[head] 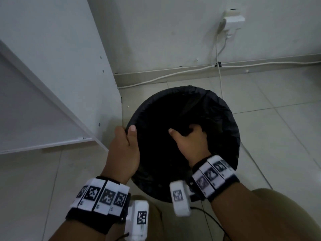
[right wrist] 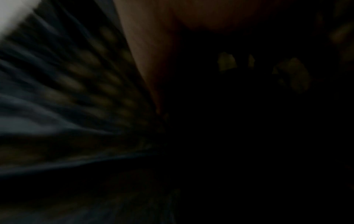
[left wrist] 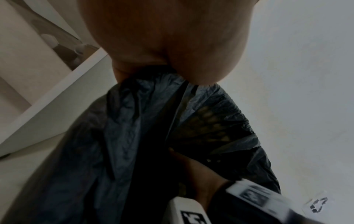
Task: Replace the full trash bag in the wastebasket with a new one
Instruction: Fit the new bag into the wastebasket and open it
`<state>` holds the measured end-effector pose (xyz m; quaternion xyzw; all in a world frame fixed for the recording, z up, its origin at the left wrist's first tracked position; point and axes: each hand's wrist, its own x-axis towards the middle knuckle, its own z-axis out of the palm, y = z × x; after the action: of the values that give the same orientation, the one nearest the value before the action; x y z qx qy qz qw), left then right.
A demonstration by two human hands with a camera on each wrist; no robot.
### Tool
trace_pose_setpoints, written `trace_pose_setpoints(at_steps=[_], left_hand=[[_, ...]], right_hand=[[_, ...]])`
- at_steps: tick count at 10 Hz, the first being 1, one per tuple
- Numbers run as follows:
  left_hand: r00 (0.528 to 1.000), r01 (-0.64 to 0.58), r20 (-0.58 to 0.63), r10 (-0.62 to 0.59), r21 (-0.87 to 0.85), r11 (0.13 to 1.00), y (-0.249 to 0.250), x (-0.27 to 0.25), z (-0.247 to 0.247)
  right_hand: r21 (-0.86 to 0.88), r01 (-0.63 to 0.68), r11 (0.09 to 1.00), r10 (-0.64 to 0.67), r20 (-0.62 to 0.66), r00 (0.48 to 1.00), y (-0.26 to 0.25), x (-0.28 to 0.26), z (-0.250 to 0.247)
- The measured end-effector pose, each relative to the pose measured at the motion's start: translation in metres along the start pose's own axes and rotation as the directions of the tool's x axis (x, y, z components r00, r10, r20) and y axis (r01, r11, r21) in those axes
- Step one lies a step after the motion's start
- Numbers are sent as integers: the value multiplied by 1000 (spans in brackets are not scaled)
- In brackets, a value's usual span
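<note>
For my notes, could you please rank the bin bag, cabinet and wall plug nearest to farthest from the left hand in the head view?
1. bin bag, held by left hand.
2. cabinet, just left.
3. wall plug, upper right.

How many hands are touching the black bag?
2. The left hand grips the black bag at its left rim; the right hand is inside it, fingers curled into the plastic.
</note>
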<state>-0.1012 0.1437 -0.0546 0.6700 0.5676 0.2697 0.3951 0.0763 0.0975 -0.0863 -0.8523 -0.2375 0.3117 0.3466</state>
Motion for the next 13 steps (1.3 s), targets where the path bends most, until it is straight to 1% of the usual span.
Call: trace_pose_setpoints(at_steps=[1,2,3,4,5,6,7,8,9,10,11,12,13], left_hand=[[1000,-21,9,21,24,1000,-4,-6,-1],[999,-48,10,48,30,998,-9,-13,-2],[998,-69,5,69,21,997,-9,-15,-3],[999,-53,5,53,24,998,-8,-9,-2],[999,-38,7,38,32,999,-4,-2,-1],[999,-34,12,34,33,999,0,2,2],[999,-42,16,41,44,998,1,-2,3],[995,-97,9,96,40,995,-2,-10,4],[991,-135,17,134,57,989,-4,-20,7],[988,-155,10,155,71,985,-5,-23,8],[993,-121,-2,122,59,991,-2,-14,6],[997,-79,4,79,33,996,0,0,3],[998,-65,3,65,32,997,0,6,0]], right_hand=[[-34,-93,995,97,109,989,5,31,23],[-69,-171,983,184,321,929,4,50,38],[-31,-186,982,184,375,908,12,58,44],[93,-116,989,83,299,951,19,51,42],[225,-73,972,39,153,987,23,40,32],[596,-137,791,136,46,990,15,26,17],[875,-292,385,154,251,956,-1,32,11],[875,-462,146,14,465,885,-16,43,17],[675,-673,303,92,682,725,-20,72,33],[112,-242,964,207,258,944,-24,81,50],[387,-321,864,161,393,905,-4,80,50],[688,-429,585,207,385,899,-1,67,36],[438,-358,825,235,310,921,-5,48,31]])
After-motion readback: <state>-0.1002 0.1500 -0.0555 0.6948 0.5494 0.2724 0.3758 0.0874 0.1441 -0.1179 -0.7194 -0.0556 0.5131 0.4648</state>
